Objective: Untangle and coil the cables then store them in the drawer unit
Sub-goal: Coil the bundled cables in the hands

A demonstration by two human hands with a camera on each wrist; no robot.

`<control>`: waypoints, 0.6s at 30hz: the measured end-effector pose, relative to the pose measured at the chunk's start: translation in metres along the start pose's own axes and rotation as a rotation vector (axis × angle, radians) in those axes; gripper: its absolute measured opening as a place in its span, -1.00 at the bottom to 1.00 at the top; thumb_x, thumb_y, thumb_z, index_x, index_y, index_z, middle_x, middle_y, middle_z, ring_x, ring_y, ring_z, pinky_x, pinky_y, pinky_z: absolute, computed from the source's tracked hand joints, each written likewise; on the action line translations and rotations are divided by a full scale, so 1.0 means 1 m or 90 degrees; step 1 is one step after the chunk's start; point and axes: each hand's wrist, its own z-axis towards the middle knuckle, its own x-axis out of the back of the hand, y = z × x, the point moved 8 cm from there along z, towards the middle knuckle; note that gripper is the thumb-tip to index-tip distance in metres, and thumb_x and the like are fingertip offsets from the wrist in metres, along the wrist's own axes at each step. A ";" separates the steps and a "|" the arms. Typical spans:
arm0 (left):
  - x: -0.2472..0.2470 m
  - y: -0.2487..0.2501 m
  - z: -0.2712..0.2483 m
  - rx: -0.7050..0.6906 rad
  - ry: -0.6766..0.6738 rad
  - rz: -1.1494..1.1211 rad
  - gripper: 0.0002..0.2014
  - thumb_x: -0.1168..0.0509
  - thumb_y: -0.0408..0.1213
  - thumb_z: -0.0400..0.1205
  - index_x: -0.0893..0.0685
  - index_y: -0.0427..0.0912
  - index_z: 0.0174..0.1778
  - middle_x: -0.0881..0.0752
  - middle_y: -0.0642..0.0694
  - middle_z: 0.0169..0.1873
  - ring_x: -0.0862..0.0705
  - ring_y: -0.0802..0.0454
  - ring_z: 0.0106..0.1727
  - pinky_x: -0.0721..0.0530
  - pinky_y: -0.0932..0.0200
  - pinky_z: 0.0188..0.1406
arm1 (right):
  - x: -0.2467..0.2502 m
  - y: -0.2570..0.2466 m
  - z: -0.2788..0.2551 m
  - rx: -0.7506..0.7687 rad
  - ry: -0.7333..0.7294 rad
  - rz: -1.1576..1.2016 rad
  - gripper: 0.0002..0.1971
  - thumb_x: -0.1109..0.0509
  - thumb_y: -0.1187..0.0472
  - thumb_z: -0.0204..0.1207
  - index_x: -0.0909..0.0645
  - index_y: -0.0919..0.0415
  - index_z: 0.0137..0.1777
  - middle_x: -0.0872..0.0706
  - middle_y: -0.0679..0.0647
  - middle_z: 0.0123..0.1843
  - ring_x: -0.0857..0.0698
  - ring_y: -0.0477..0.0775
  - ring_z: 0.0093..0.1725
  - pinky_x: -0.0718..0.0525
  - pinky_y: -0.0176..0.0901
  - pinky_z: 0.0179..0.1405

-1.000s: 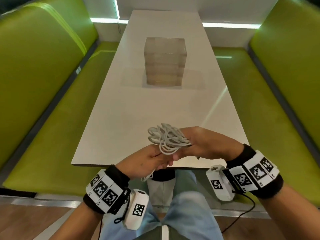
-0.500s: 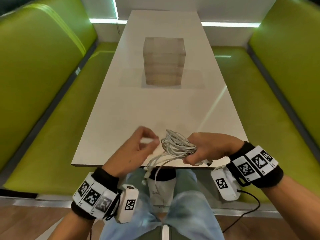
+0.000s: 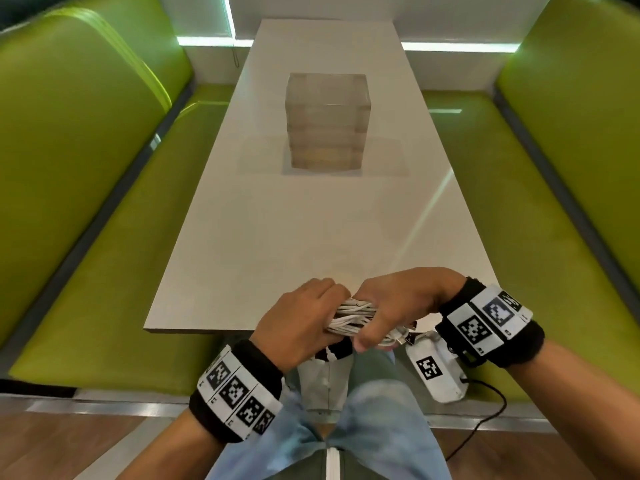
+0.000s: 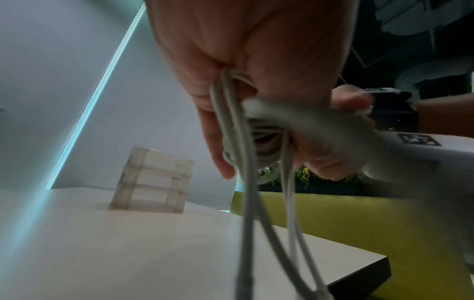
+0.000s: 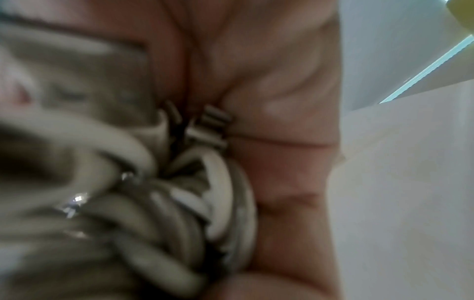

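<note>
A bundle of white cables (image 3: 351, 318) is held between both hands just above the near edge of the white table (image 3: 311, 220). My left hand (image 3: 304, 320) grips the bundle's left side, fingers curled over it. My right hand (image 3: 391, 313) grips the right side, and metal plugs (image 3: 407, 337) poke out under its thumb. In the left wrist view, cable strands (image 4: 256, 203) hang down from the left hand. The right wrist view is a blurred close-up of cable coils (image 5: 218, 203) against the palm. The clear drawer unit (image 3: 327, 121) stands closed at mid-table, well beyond both hands.
Green padded benches (image 3: 86, 168) line both sides of the table. My legs in light jeans (image 3: 363, 427) are below the table's near edge. A lit strip (image 3: 214, 41) runs along the far wall.
The left hand, which had pulled away pinching a cable end, has come back and closed on the bundle. Both hands now squeeze the cables together, lower and nearer the table edge.
</note>
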 end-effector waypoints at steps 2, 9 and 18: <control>-0.002 0.000 -0.001 0.001 -0.038 -0.056 -0.68 -0.34 -0.04 0.43 -0.59 -0.16 -0.01 -0.67 -0.09 -0.17 -0.66 -0.13 -0.22 -0.61 0.00 -0.39 | -0.005 -0.002 -0.001 0.012 -0.045 0.042 -0.77 -0.57 0.18 0.36 -0.63 0.24 -0.08 -0.77 0.02 -0.29 -0.73 0.03 -0.32 -0.73 -0.16 -0.26; 0.002 0.001 -0.002 -0.014 -0.097 -0.143 -0.80 -0.45 -0.14 0.45 -0.61 -0.13 -0.13 -0.62 0.00 -0.29 -0.54 0.09 -0.34 -0.43 0.21 -0.38 | -0.015 0.001 -0.005 0.023 -0.069 0.086 -0.83 -0.45 0.18 0.51 -0.65 0.28 -0.22 -0.70 0.10 -0.39 -0.62 0.05 -0.45 -0.59 -0.29 -0.42; 0.003 -0.019 -0.003 0.166 -0.034 -0.443 -0.32 -0.52 -0.37 0.43 -0.36 0.04 0.40 -0.60 0.04 0.20 -0.69 0.18 0.08 -0.65 0.26 0.09 | -0.006 0.001 -0.012 0.117 -0.017 0.260 -0.86 -0.38 0.27 0.48 -0.62 0.36 -0.20 -0.64 0.06 -0.50 -0.60 0.01 -0.55 -0.59 -0.21 -0.44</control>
